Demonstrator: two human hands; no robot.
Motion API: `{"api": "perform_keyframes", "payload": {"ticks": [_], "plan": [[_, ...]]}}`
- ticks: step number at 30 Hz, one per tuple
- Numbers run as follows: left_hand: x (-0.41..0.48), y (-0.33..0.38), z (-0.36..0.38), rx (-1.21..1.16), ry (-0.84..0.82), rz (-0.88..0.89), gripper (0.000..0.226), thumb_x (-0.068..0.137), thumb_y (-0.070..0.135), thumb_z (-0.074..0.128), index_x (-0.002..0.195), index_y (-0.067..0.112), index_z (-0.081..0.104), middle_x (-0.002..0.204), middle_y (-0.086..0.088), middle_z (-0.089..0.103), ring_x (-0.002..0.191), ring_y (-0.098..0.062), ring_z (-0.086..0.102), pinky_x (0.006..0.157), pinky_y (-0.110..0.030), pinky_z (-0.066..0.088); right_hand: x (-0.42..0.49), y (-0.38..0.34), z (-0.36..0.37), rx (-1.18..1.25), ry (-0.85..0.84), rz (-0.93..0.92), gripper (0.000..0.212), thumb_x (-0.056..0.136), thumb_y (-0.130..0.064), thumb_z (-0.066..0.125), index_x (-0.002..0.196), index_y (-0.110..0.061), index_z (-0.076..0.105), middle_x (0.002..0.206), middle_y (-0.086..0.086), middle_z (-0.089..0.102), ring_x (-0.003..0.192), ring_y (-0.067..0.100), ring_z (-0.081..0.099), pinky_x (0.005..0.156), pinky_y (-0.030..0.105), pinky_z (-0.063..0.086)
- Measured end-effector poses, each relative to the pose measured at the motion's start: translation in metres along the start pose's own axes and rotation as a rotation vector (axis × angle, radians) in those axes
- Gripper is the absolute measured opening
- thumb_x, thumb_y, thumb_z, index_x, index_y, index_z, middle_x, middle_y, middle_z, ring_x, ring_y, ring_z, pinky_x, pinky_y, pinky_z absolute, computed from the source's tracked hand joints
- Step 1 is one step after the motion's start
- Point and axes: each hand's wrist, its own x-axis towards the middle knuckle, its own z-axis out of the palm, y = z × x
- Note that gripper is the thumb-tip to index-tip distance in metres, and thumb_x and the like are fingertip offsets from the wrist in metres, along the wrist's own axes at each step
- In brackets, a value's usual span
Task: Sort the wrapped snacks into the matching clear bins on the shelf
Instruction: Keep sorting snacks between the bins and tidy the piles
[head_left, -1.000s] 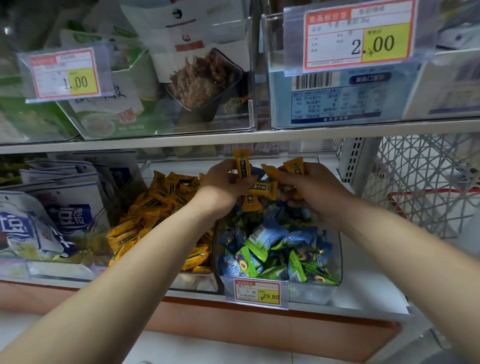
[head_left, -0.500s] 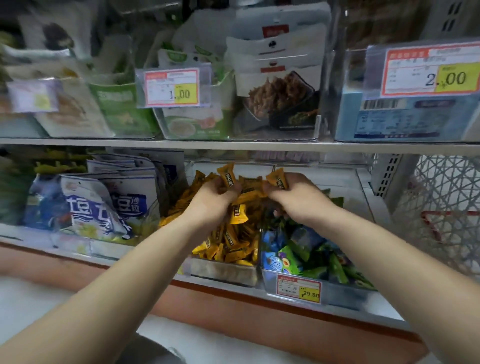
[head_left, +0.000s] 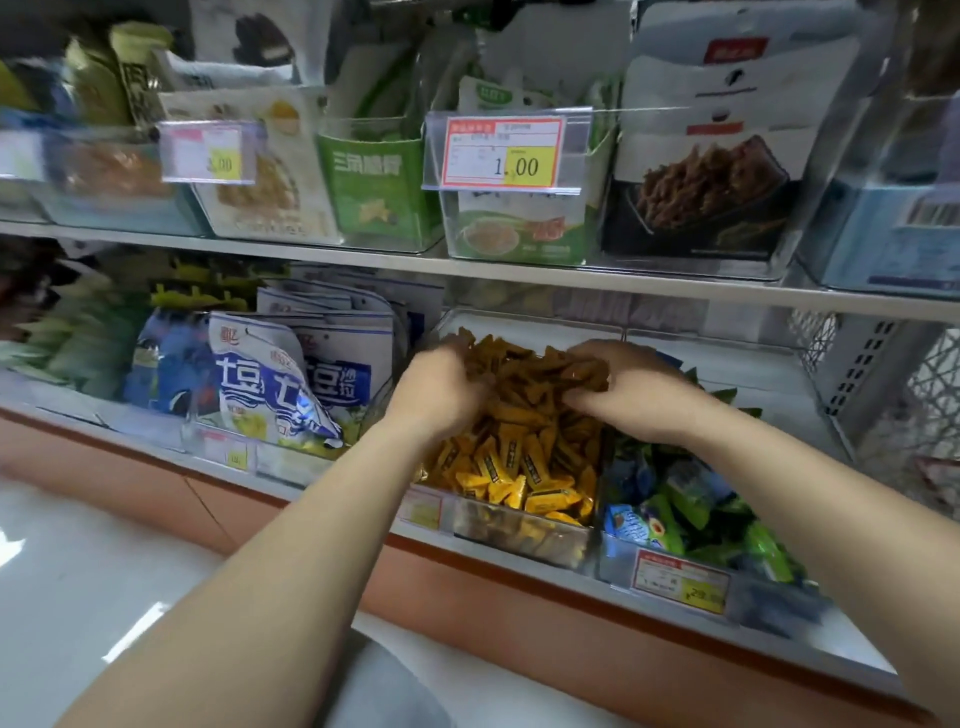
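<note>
The lower shelf (head_left: 322, 480) carries clear bins. The middle bin (head_left: 519, 538) holds a heap of yellow wrapped snacks (head_left: 514, 467), and the right bin (head_left: 769, 597) holds blue and green snacks (head_left: 675, 514). Over the far part of the heap, the left hand (head_left: 441, 387) and right hand (head_left: 636, 392) curl their fingers around yellow ones. These look light, soft and slippery, so loose handfuls seem best.

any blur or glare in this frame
Head view: motion blur softens the left hand and right hand over the yellow wrapped snacks and smears the grey shelf at far left; the red-and-yellow 1.00 price tag is legible; white glare streaks the glossy floor.
</note>
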Motion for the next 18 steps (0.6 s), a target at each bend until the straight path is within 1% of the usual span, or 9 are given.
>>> {"api": "perform_keyframes", "payload": {"ticks": [1, 3, 5, 7, 9, 12, 14, 16, 18], "plan": [[-0.003, 0.002, -0.003, 0.005, 0.019, 0.031, 0.051, 0.091, 0.035, 0.063, 0.138, 0.018, 0.053, 0.127, -0.011, 0.065, 0.114, -0.031, 0.062, 0.091, -0.036, 0.05, -0.013, 0.006, -0.006, -0.028, -0.002, -0.017, 0.039, 0.088, -0.046, 0.065, 0.124, -0.033, 0.061, 0.122, -0.012, 0.059, 0.111, 0.013, 0.057, 0.084, 0.023, 0.045], [-0.011, 0.012, -0.004, -0.012, 0.03, 0.116, 0.039, 0.09, 0.035, 0.062, 0.125, 0.018, 0.063, 0.119, -0.007, 0.068, 0.108, -0.026, 0.064, 0.086, -0.031, 0.05, -0.039, 0.021, -0.019, -0.115, 0.014, -0.021, 0.035, 0.085, -0.048, 0.065, 0.118, -0.035, 0.065, 0.115, -0.015, 0.06, 0.102, 0.008, 0.057, 0.08, 0.021, 0.043], [-0.023, 0.031, 0.002, -0.042, -0.027, 0.224, 0.034, 0.091, 0.036, 0.062, 0.121, 0.022, 0.067, 0.119, 0.001, 0.069, 0.107, -0.017, 0.063, 0.087, -0.024, 0.047, -0.061, 0.041, -0.032, -0.17, 0.068, -0.005, 0.028, 0.084, -0.043, 0.069, 0.11, -0.033, 0.069, 0.111, -0.013, 0.065, 0.101, 0.009, 0.06, 0.081, 0.022, 0.041], [-0.037, 0.057, 0.014, -0.066, -0.108, 0.356, 0.03, 0.093, 0.038, 0.061, 0.119, 0.026, 0.067, 0.114, 0.008, 0.069, 0.104, -0.007, 0.062, 0.086, -0.023, 0.049, -0.081, 0.065, -0.048, -0.123, 0.136, 0.063, 0.018, 0.084, -0.035, 0.072, 0.102, -0.033, 0.071, 0.108, -0.013, 0.066, 0.099, 0.009, 0.061, 0.082, 0.023, 0.041], [-0.05, 0.085, 0.028, -0.092, -0.181, 0.47, 0.026, 0.093, 0.037, 0.061, 0.117, 0.027, 0.068, 0.108, 0.013, 0.069, 0.098, 0.0, 0.061, 0.084, -0.017, 0.05, -0.097, 0.092, -0.065, -0.079, 0.206, 0.155, 0.015, 0.086, -0.034, 0.071, 0.101, -0.033, 0.071, 0.107, -0.013, 0.065, 0.096, 0.007, 0.06, 0.083, 0.026, 0.043], [-0.056, 0.125, 0.051, -0.097, -0.273, 0.565, 0.025, 0.094, 0.037, 0.06, 0.114, 0.026, 0.069, 0.104, 0.013, 0.069, 0.093, 0.001, 0.06, 0.079, -0.014, 0.048, -0.111, 0.127, -0.08, -0.058, 0.308, 0.252, 0.018, 0.089, -0.03, 0.07, 0.107, -0.03, 0.067, 0.112, -0.005, 0.062, 0.097, 0.012, 0.06, 0.082, 0.028, 0.044], [-0.046, 0.149, 0.067, -0.069, -0.315, 0.587, 0.026, 0.094, 0.036, 0.059, 0.115, 0.025, 0.068, 0.107, 0.009, 0.07, 0.095, -0.004, 0.062, 0.079, -0.018, 0.047, -0.114, 0.142, -0.08, -0.03, 0.359, 0.317, 0.03, 0.09, -0.03, 0.069, 0.119, -0.026, 0.064, 0.121, 0.001, 0.062, 0.093, 0.014, 0.058, 0.081, 0.027, 0.042], [-0.025, 0.175, 0.084, -0.034, -0.356, 0.558, 0.024, 0.093, 0.034, 0.059, 0.114, 0.024, 0.068, 0.108, 0.004, 0.07, 0.096, -0.012, 0.063, 0.078, -0.024, 0.048, -0.116, 0.153, -0.074, 0.009, 0.319, 0.369, 0.045, 0.091, -0.034, 0.067, 0.133, -0.022, 0.056, 0.127, -0.001, 0.06, 0.092, 0.013, 0.058, 0.081, 0.026, 0.042], [0.001, 0.198, 0.104, -0.008, -0.436, 0.497, 0.022, 0.093, 0.032, 0.06, 0.109, 0.02, 0.07, 0.107, 0.001, 0.069, 0.096, -0.018, 0.062, 0.075, -0.027, 0.046, -0.116, 0.159, -0.065, 0.042, 0.231, 0.38, 0.057, 0.091, -0.038, 0.066, 0.142, -0.022, 0.047, 0.127, -0.005, 0.058, 0.091, 0.01, 0.059, 0.078, 0.026, 0.043]]}}
